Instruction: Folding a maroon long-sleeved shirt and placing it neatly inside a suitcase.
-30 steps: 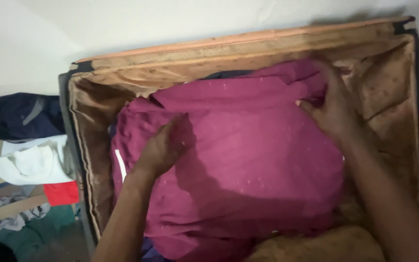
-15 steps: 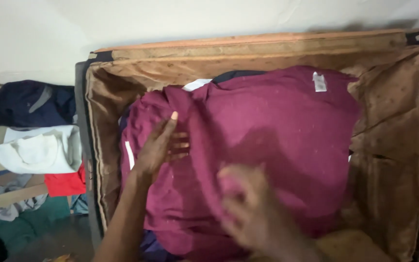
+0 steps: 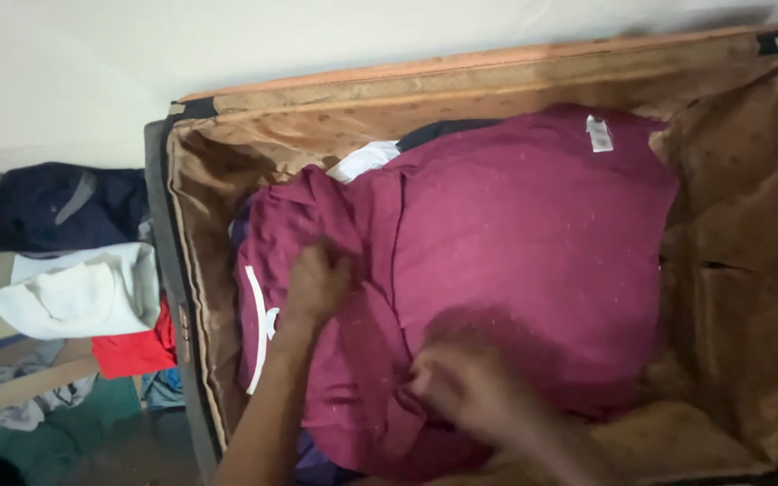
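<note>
**Maroon garment laid in, edges not yet tucked**

The maroon garment (image 3: 515, 243) is spread atop clothes inside the open suitcase (image 3: 731, 180). Its left fold is clenched by the left hand (image 3: 317, 281); its bunched near edge is grasped by the blurred right hand (image 3: 465, 387).

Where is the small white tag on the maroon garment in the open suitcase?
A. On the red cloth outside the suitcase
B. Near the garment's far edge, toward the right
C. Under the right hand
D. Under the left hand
B: the white tag sits near the far, right part of the maroon garment, well away from the left hand and the blurred right hand, both of which rest nearer the camera.
</note>
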